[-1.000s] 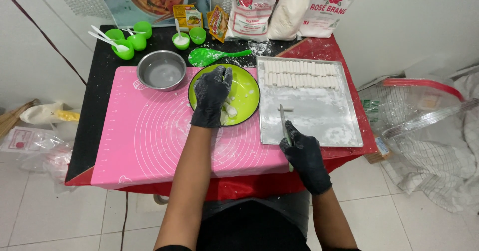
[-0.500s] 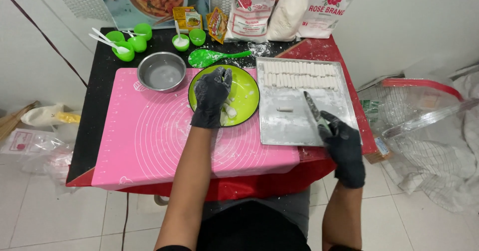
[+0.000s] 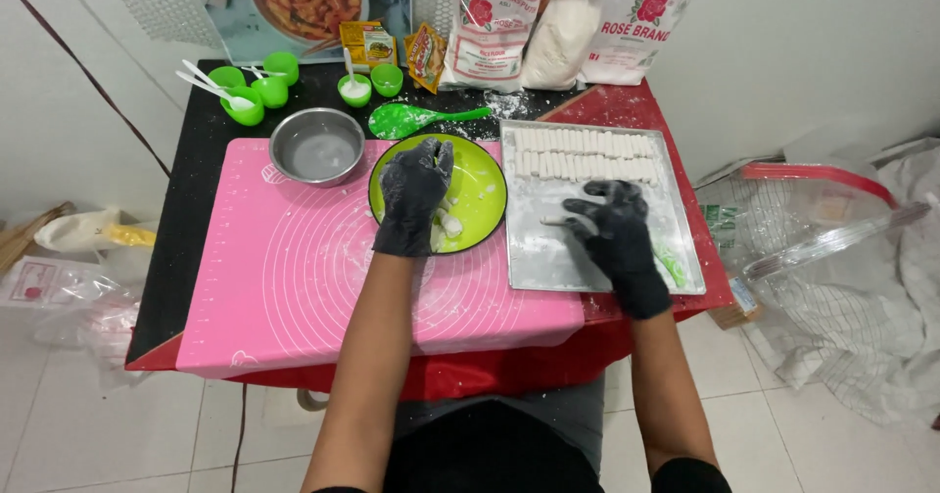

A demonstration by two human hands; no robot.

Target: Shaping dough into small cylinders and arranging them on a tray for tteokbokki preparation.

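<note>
Black gloves, floured metal, glossy plastic and a matt pink mat

Both hands wear thin black gloves with a slight sheen; the left hand (image 3: 415,195) rests on a glossy lime-green plastic plate (image 3: 485,185) holding pale, matt dough pieces (image 3: 448,224). Under the right hand (image 3: 614,231) lies a dull metal tray (image 3: 534,263), dusted white and rough with flour, with smooth white dough sticks (image 3: 586,152) beyond the fingers. Left of the left hand sit a matt pink mat (image 3: 284,278), rubbery-looking, and a brushed steel bowl (image 3: 316,146).
</note>
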